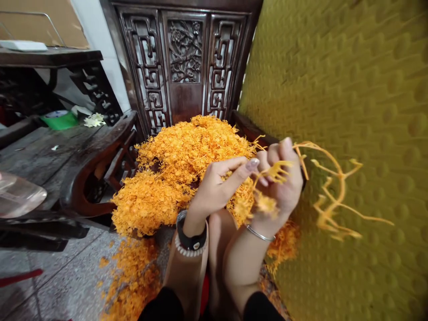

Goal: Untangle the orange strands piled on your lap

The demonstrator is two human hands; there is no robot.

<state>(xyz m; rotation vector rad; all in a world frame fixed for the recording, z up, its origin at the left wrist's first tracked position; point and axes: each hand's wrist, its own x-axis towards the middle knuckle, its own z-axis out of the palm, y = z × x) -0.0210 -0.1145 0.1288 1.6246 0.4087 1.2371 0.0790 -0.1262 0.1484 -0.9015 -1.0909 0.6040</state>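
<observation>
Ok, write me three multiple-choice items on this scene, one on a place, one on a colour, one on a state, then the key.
1. Where is the heap of fluffy orange strands?
A) In front of the carved dark wooden chair back
B) Inside a green plastic tub
C) On the high dark shelf

2. What colour is the thin metal bangle on the right hand?
A) Black
B) Silver
C) Red

3. What state is that hand in?
A) Flat and empty
B) Gloved
C) Curled around orange strands

1: A, it lies just below the carved back.
2: B, the band shines silver.
3: C, strands trail from its curled fingers.
</observation>
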